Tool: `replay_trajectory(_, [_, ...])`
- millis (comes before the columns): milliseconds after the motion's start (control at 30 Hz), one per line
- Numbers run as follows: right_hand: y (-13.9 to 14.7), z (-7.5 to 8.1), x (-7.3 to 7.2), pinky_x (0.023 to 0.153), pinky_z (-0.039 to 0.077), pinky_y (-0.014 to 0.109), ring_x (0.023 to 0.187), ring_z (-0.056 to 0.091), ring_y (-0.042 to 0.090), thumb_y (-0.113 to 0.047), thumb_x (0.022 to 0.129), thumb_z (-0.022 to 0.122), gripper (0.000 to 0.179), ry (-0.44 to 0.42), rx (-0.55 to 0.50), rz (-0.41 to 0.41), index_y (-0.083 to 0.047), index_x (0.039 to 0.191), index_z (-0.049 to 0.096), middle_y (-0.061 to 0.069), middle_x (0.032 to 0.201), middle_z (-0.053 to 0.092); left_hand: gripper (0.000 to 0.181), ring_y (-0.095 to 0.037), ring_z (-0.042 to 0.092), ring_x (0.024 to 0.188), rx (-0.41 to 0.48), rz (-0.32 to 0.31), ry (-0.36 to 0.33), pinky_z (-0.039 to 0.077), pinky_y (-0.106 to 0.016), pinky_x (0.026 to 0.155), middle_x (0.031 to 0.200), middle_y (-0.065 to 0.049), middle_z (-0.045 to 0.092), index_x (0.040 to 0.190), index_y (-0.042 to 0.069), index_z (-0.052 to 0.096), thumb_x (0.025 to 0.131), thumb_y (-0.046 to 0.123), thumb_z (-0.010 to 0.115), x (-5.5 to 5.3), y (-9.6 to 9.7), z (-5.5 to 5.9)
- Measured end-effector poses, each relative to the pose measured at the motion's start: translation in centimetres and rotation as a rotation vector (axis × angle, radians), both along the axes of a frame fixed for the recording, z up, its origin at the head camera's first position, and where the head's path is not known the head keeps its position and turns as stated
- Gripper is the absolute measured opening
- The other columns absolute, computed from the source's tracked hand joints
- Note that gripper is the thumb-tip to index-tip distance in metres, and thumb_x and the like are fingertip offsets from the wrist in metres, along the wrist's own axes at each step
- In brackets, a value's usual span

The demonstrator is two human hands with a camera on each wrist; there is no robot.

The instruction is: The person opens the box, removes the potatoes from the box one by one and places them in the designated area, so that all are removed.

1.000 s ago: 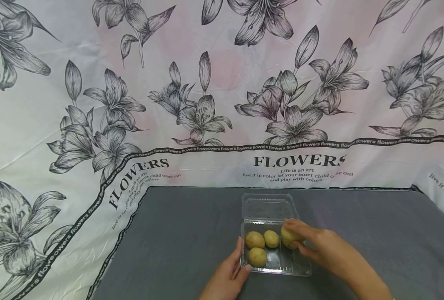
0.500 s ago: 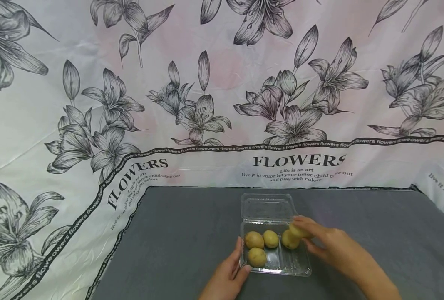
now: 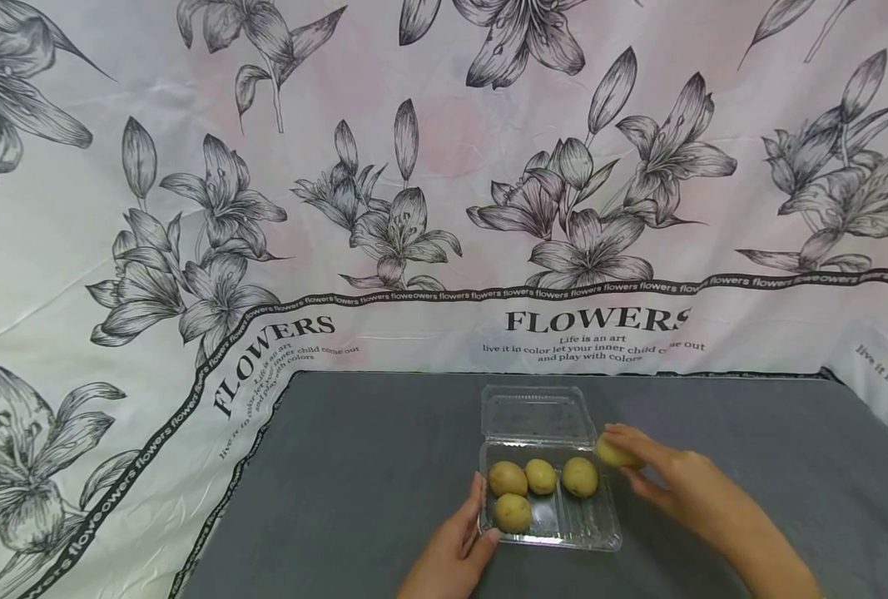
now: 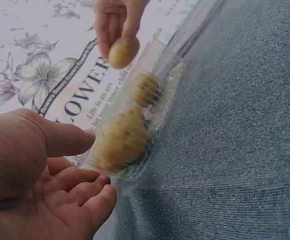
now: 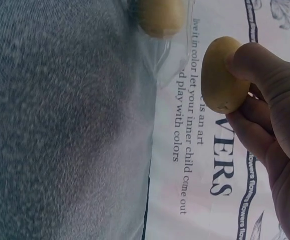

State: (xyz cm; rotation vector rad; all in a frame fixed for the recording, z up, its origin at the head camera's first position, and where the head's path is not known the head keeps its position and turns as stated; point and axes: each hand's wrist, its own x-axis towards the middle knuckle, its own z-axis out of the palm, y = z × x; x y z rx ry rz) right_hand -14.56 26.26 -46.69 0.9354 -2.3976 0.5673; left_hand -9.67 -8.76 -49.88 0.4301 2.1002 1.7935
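A clear plastic clamshell box [image 3: 593, 532] lies on the table, its lid [image 3: 537, 413] folded back. Three potatoes [image 3: 507, 479] sit left of the box's ridge, and one potato [image 3: 580, 477] sits right of it. My left hand [image 3: 451, 549] touches the box's front left corner, thumb along the front, relaxed fingers against the left side. My right hand [image 3: 687, 482] pinches another potato [image 5: 224, 75] between thumb and fingers, raised just beyond the box's right edge. In the left wrist view, that right hand [image 4: 119, 22] and its potato appear above the box's far end.
A dark grey cloth [image 3: 354, 466] covers the table. Behind it hangs a white and pink fabric [image 3: 429, 333] printed with lilies and lettering, which also runs down the left side.
My right hand has lifted a potato out of the box's right part and moved it rightward past the edge, uncovering another potato there. My left hand stays at the corner.
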Motion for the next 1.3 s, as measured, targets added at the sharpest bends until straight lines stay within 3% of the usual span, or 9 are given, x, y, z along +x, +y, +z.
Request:
replay_trajectory(333, [0.8,-0.2,-0.1,0.073,0.066,0.041,0.089,0.078,0.027,0.005,0.070,0.091,0.076,-0.046,0.009,-0.048,-0.011,0.140,0.065,0.016,0.135,0.071,0.078,-0.037,0.009,0.159,-0.012,0.006,-0.003,0.023,-0.045,0.125,0.175,-0.018,0.010,0.168,0.000,0.011,0.111,0.022,0.059,-0.1,0.0,0.0])
replay_trajectory(800, [1.3,-1.5,-0.8,0.072,0.066,0.044,0.085,0.078,0.028,0.005,0.070,0.091,0.072,-0.057,0.015,-0.047,-0.008,0.136,0.066,0.019,0.134,0.071,0.076,-0.039,0.011,0.159,-0.015,0.008,0.025,0.026,-0.046,0.124,0.174,-0.020,0.011,0.167,0.000,0.012,0.110,0.019,0.059,0.1,0.0,0.0])
replay_trajectory(1100, [1.8,-2.3,-1.3,0.073,0.065,0.047,0.086,0.078,0.032,0.004,0.069,0.093,0.071,-0.048,0.029,-0.068,-0.007,0.134,0.066,0.018,0.130,0.073,0.076,-0.039,0.010,0.159,-0.020,-0.005,0.036,0.027,-0.037,0.124,0.175,-0.020,0.010,0.167,-0.001,0.011,0.111,0.020,0.058,0.0,-0.1,-0.1])
replay_trajectory(1300, [2.1,-2.4,-1.6,0.068,0.065,0.047,0.082,0.077,0.031,0.002,0.070,0.093,0.071,-0.070,0.036,-0.087,-0.009,0.135,0.065,0.017,0.130,0.073,0.076,-0.039,0.012,0.158,-0.027,0.013,0.037,0.027,-0.040,0.125,0.175,-0.020,0.010,0.167,-0.001,0.014,0.110,0.019,0.060,0.1,0.1,0.0])
